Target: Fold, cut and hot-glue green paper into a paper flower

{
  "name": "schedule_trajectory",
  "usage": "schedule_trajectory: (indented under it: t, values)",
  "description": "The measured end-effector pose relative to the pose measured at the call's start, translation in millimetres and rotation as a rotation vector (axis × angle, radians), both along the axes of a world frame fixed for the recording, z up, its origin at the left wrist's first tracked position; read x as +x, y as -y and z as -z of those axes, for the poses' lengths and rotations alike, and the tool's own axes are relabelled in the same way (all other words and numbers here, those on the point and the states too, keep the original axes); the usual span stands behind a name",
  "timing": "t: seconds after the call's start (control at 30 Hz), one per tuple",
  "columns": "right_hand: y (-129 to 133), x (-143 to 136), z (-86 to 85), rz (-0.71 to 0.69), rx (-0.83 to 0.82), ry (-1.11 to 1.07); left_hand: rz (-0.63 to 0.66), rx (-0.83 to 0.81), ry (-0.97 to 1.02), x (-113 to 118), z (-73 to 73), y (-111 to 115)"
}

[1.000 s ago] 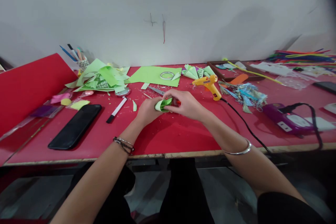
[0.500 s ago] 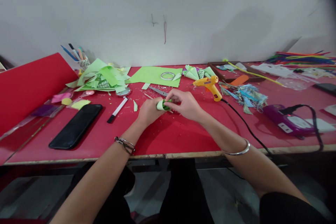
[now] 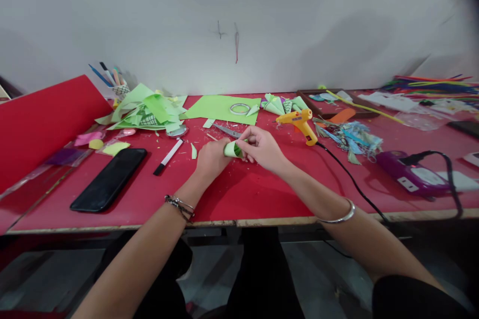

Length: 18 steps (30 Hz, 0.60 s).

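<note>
A rolled green paper cone (image 3: 232,149) is between my hands, over the red tabletop (image 3: 254,194), its wider end facing right. My left hand (image 3: 213,158) wraps round its left part and hides the narrow end. At the wide end, my right hand (image 3: 258,147) pinches the paper's rim between thumb and fingers. Scissors (image 3: 226,131) lie just behind my hands. Left of them is a small pale green paper scrap (image 3: 193,151). Several finished-looking green paper cones (image 3: 275,104) lie farther back.
A yellow glue gun (image 3: 299,122) stands at right, its black cord running to a purple power strip (image 3: 411,174). At left lie a phone (image 3: 108,179), a marker (image 3: 168,157) and a green paper pile (image 3: 149,109). A tape roll (image 3: 239,108) rests on green paper (image 3: 209,107).
My right fingers have shifted slightly along the cone's rim, and more of its open end shows. My left hand keeps its hold. The view has moved very slightly.
</note>
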State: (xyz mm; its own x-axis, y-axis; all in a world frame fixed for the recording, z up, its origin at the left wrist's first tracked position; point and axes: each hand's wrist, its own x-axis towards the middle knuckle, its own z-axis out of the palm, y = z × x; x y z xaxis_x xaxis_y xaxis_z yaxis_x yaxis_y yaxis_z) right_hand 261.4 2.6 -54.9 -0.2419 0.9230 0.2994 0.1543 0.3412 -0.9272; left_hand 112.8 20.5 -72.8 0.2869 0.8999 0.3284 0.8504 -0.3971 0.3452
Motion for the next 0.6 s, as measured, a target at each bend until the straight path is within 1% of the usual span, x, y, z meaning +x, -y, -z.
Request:
schedule_trajectory:
  t: [0.13,0.2,0.23,0.3,0.4,0.47,0.53,0.6]
  values:
    - [2.0,-4.5,-2.5,0.024,-0.071,-0.06,-0.038,0.021,-0.054,0.2,0.0,0.5]
    - [2.4,-5.4,-3.4,0.013,-0.108,-0.095,-0.019,0.014,-0.023,-0.3,0.5,-0.6]
    - [2.4,-5.0,-4.0,-0.008,-0.114,-0.107,0.02,0.0,0.014,-0.7,0.8,-1.3]
    - [2.5,-1.7,-6.1,-0.07,-0.087,-0.106,0.157,-0.057,0.127,-1.7,1.5,-3.0]
    - [2.9,7.8,-11.1,-0.155,0.022,-0.034,0.374,-0.183,0.312,-2.9,2.4,-4.1]
    - [2.9,14.5,-14.4,-0.218,0.091,0.018,0.442,-0.262,0.389,-3.2,2.4,-3.2]
    - [2.3,19.5,-16.3,-0.286,0.13,0.052,0.47,-0.34,0.414,-2.9,1.4,-1.2]
    - [1.5,22.3,-17.0,-0.322,0.142,0.066,0.488,-0.398,0.418,-2.3,-0.2,1.1]
